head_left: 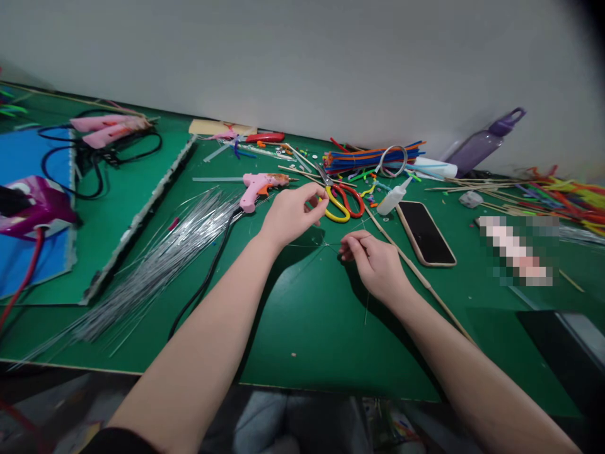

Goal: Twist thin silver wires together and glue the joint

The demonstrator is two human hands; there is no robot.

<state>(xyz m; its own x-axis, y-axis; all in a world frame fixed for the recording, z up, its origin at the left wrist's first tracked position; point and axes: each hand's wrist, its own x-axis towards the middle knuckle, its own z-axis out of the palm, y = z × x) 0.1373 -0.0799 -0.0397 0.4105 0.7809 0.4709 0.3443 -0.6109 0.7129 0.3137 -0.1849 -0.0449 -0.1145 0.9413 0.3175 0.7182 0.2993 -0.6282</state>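
Note:
Both my hands work over the green table (307, 328). My left hand (290, 214) is closed in a pinch, fingertips near the yellow-and-red scissors (341, 200). My right hand (373, 261) is also closed in a pinch, a little to the right and nearer to me. Thin silver wires (326, 244) run between the two hands and fan out from them; both hands seem to grip them. A long wooden stick (416, 271) lies just right of my right hand.
A pink glue gun (258, 188) with a black cord and a big bundle of silver wires (161, 258) lie at left. A phone (425, 232), a small glue bottle (394, 197), coloured pipe cleaners (373, 157), a purple bottle (482, 144) and more glue guns (111, 129) lie around.

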